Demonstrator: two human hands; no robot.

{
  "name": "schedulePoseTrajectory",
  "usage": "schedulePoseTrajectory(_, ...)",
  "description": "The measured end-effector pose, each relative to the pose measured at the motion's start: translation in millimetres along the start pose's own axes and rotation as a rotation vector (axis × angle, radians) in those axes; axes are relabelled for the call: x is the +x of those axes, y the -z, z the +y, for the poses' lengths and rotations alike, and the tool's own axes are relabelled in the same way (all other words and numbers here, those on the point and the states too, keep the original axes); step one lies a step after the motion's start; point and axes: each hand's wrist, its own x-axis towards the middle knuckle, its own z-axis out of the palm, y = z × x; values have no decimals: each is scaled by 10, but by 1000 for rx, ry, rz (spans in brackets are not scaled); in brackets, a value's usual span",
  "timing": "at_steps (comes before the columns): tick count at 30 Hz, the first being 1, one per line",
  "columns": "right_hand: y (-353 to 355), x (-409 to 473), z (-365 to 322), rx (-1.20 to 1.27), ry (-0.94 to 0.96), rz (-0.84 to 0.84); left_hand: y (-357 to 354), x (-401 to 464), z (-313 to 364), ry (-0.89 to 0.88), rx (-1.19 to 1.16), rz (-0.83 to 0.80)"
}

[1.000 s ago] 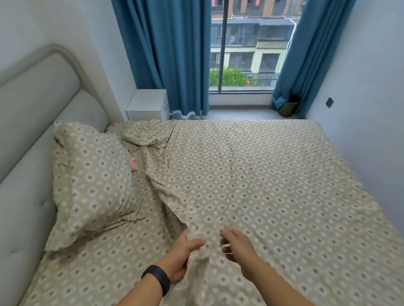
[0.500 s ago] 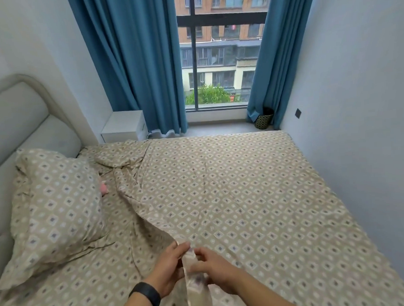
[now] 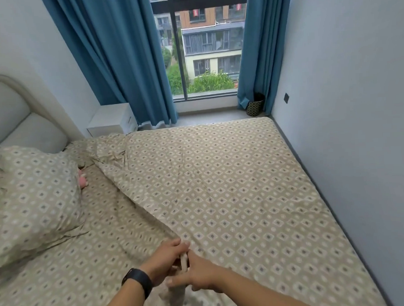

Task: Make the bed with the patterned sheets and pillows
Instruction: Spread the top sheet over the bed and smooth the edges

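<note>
Both hands meet at six o'clock, close together. The left hand [image 3: 165, 258], a black band [image 3: 137, 280] on its wrist, and the right hand [image 3: 197, 272] each pinch the same bunched edge of the patterned top sheet [image 3: 221, 186]. That sheet covers the bed from the centre out to three o'clock, its loose edge running diagonally up toward eleven o'clock. A matching pillow [image 3: 34, 201] lies at nine o'clock against the grey headboard [image 3: 7, 117]. A white nightstand [image 3: 111, 119] stands at eleven o'clock beside blue curtains [image 3: 123, 59].
</note>
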Motion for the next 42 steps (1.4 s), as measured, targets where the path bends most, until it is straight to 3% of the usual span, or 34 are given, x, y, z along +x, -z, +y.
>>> schedulePoseTrajectory(5,-36,-258,382,113,-31,247,-301,47,-77,3,10,-85)
schedulePoseTrajectory(9,191,-693,676,70,-150,308,-652,71,-89,-87,188,-77)
schedulePoseTrajectory(14,595,-1115,879,233,-143,453,-1395,-146,-240,-206,145,-41)
schedulePoseTrajectory(16,742,-1174,969,347,-136,467,-1593,-204,-406,-307,254,-93)
schedulePoseTrajectory(18,862,-1259,1059,378,-134,463,-1839,-218,-608,-373,510,-114)
schedulePoseTrajectory(21,1039,-1423,1079,390,-114,401,-2210,-104,-809,-417,692,190)
schedulePoseTrajectory(24,1469,-1708,1197,418,-46,330,-2700,-4,-769,-401,545,571)
schedulePoseTrajectory(27,2004,-2071,1335,422,1,376,-3122,38,-731,-359,579,724)
schedulePoseTrajectory(30,2397,-2401,1514,175,-25,526,-3507,-102,-720,-418,694,710)
schedulePoseTrajectory(32,2571,-2628,1715,26,-65,532,-3799,-207,-730,-392,758,698)
schedulePoseTrajectory(35,2725,-2854,2004,-16,-109,528,-4140,-304,-724,-366,821,660)
schedulePoseTrajectory(42,2940,-3683,2837,-139,-218,681,-4971,-452,-1054,-232,1015,372)
